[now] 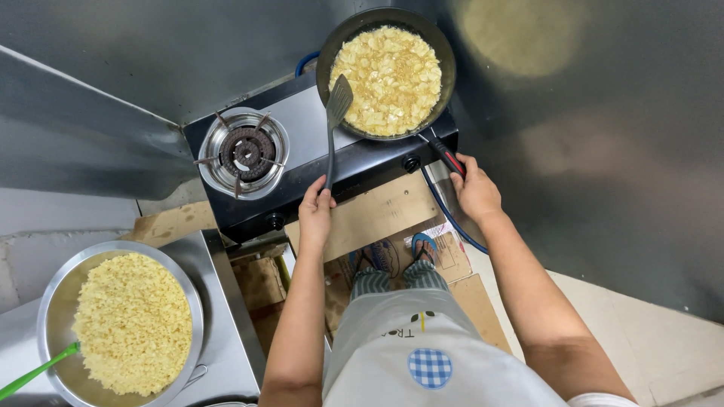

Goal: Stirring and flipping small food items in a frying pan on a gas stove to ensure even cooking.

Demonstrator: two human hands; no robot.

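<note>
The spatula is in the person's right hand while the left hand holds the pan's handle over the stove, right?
Not quite: the hands are swapped. In the head view the left hand holds the dark spatula, its blade resting at the edge of the pan, and the right hand grips the pan's handle. The pan does sit on the stove.

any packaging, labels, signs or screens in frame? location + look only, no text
Flattened cardboard box pieces: floor below the stove, brown, one with printed panel near the feet.
Apron print: on the person's grey apron, round blue-and-white checked patch beneath a small dark printed mark.
No signs or screens.
</note>
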